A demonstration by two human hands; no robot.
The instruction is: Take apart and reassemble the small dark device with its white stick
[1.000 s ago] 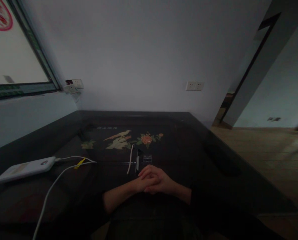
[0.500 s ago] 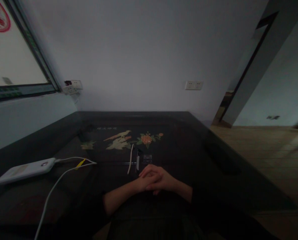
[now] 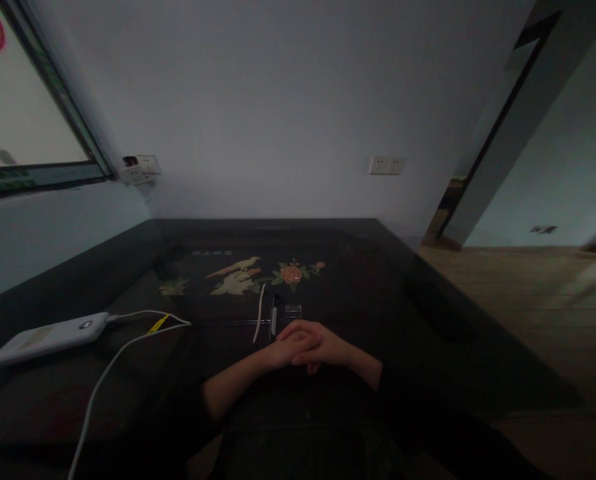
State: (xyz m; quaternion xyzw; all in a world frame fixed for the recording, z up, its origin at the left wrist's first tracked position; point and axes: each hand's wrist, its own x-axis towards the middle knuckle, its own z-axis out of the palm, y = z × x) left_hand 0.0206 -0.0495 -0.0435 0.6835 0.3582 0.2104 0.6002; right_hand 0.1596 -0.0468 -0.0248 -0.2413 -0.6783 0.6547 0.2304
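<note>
My left hand [image 3: 284, 349] and my right hand [image 3: 323, 343] are clasped, fingers folded over each other, at the near edge of a glossy black table [image 3: 368, 280]. No object shows in either hand. Just beyond the fingers lies a slim dark item with a pale grey strip [image 3: 274, 320]; its kind is unclear. To its left is a short thin whitish strip or cord [image 3: 259, 315]. A small clear, box-like piece [image 3: 293, 311] sits close behind my right hand.
A white power bank [image 3: 48, 339] lies at the left, its white cable [image 3: 98, 387] running to the near edge with a yellow tag [image 3: 158, 325]. A bird-and-flower picture [image 3: 238, 277] decorates the tabletop. Behind rises a wall with sockets [image 3: 387, 165]; a window [image 3: 28, 100] is at left.
The view shifts slightly, so the table and items sit a little higher and further left. My hands stay clasped, with small finger movements; the objects on the table keep their places.
</note>
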